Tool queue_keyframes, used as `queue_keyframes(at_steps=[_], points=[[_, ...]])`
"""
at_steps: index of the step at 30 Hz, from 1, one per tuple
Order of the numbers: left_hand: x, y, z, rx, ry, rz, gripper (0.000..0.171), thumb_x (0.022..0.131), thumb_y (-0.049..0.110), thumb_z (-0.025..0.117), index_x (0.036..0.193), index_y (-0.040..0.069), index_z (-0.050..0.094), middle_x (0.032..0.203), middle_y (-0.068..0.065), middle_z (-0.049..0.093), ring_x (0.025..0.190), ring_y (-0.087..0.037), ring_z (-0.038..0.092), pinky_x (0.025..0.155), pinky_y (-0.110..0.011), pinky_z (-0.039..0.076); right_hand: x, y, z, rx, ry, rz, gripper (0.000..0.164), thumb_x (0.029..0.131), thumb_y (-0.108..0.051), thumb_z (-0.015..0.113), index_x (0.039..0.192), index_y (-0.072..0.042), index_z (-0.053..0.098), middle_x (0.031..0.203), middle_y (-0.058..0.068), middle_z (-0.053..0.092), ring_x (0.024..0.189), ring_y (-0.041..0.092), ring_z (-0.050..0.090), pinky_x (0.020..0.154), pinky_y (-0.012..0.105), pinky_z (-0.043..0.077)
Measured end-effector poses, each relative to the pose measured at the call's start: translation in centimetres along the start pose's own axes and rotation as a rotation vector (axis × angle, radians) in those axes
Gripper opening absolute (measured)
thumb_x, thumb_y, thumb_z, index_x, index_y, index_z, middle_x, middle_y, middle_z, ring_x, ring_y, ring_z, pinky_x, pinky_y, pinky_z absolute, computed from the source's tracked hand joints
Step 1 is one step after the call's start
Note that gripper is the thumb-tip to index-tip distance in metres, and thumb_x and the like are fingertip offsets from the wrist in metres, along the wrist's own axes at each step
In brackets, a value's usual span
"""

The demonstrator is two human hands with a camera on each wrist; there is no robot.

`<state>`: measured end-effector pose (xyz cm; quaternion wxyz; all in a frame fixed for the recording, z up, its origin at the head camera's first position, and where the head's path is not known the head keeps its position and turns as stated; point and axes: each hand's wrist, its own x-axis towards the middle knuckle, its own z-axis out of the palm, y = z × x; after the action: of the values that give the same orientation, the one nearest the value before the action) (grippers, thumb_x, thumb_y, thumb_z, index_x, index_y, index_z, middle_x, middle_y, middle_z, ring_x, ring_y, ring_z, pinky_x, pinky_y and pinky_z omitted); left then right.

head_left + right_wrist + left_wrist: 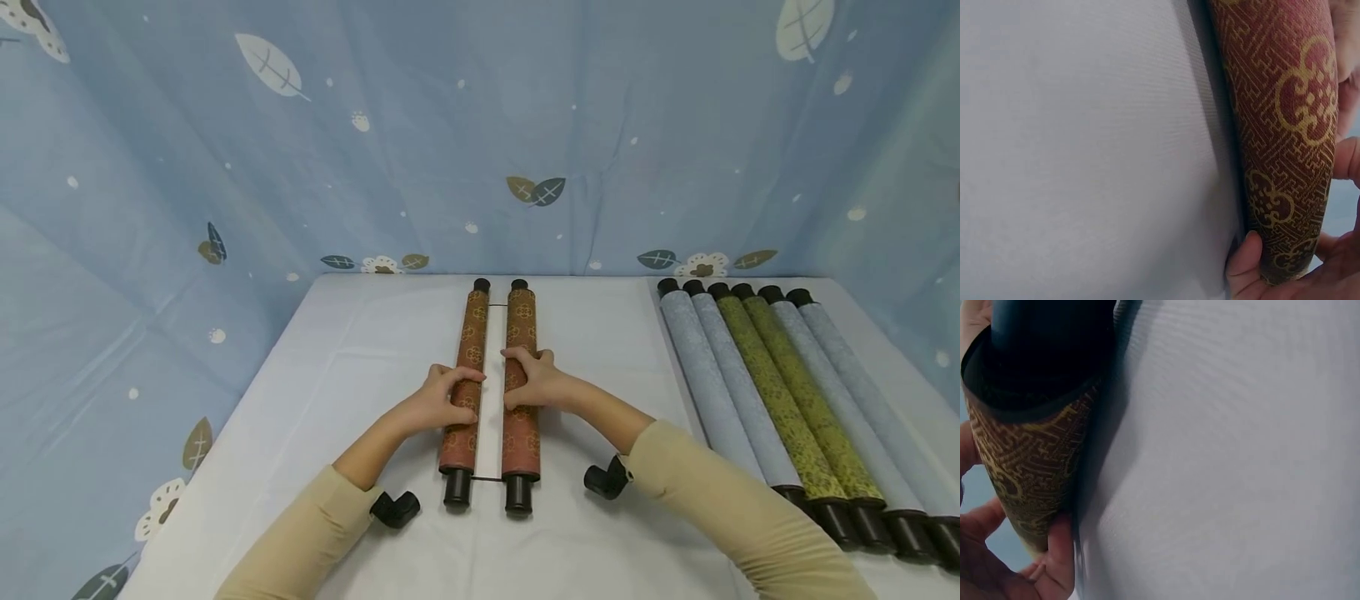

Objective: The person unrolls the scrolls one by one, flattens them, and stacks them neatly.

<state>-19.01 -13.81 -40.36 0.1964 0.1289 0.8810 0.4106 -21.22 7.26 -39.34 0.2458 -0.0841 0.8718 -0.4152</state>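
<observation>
A hanging scroll with two red-brown, gold-patterned rolls lies lengthwise on the white cloth. Its left roll (pixel 471 333) and right roll (pixel 521 446) are parallel, with a narrow white strip (pixel 496 333) between them, bounded by thin dark lines at both ends. Black knobs cap the rolls. My left hand (pixel 435 402) grips the left roll around its middle, thumb nearer me. Opposite it, my right hand (pixel 543 382) holds the right roll the same way. Fingers curl around the patterned fabric (pixel 1035 456) in the left wrist view and the matching fabric (pixel 1279 137) in the right wrist view.
Several rolled scrolls lie side by side at the right, in light blue (pixel 705 375) and olive green (pixel 780 400), with black ends. A blue leaf-print curtain (pixel 450 150) rises behind the white table (pixel 360 333). Black wrist devices (pixel 396 508) sit at both cuffs.
</observation>
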Motion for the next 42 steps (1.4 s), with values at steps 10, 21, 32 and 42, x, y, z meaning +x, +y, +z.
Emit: queue_keyframes(at_steps=[10,21,32,42], points=[[-0.1,0.3,0.5,0.171,0.061,-0.006,0.070,0.071,0.039,0.082,0.129,0.020,0.048,0.127,-0.027,0.034,0.110,-0.038,0.045,0.086,-0.053,0.043,0.0,0.8,0.5,-0.223,0.098,-0.076,0.081,0.078,-0.048,0.073,0.142,-0.018,0.035,0.133,0.034,0.025,0.107,0.043,0.050,0.082,0.049,0.045],[0.2,0.2,0.7,0.253,0.114,-0.044,0.073,0.066,0.044,0.084,0.123,0.020,0.045,0.118,-0.024,0.039,0.088,-0.031,0.051,0.068,-0.041,0.046,-0.5,0.7,0.9,-0.217,0.209,-0.063,0.090,0.064,-0.042,0.086,0.135,-0.013,0.039,0.128,0.036,0.028,0.092,0.038,0.051,0.067,0.042,0.047],[0.2,-0.6,0.1,0.108,0.067,0.007,0.065,0.072,0.026,0.081,0.126,0.017,0.047,0.133,-0.028,0.025,0.123,-0.041,0.029,0.092,-0.058,0.036,-1.4,1.1,0.4,-0.196,0.269,-0.076,0.080,0.067,-0.028,0.086,0.134,-0.012,0.046,0.131,0.031,0.020,0.114,0.043,0.033,0.080,0.049,0.042],[-0.3,-0.5,-0.5,0.246,-0.022,-0.003,0.062,0.077,0.019,0.064,0.137,0.020,0.047,0.142,-0.035,0.013,0.128,-0.045,0.024,0.089,-0.058,0.036,-2.2,1.6,-0.7,-0.193,0.101,-0.042,0.072,0.077,-0.019,0.065,0.143,-0.013,0.038,0.139,0.039,0.014,0.114,0.046,0.041,0.075,0.045,0.043]])
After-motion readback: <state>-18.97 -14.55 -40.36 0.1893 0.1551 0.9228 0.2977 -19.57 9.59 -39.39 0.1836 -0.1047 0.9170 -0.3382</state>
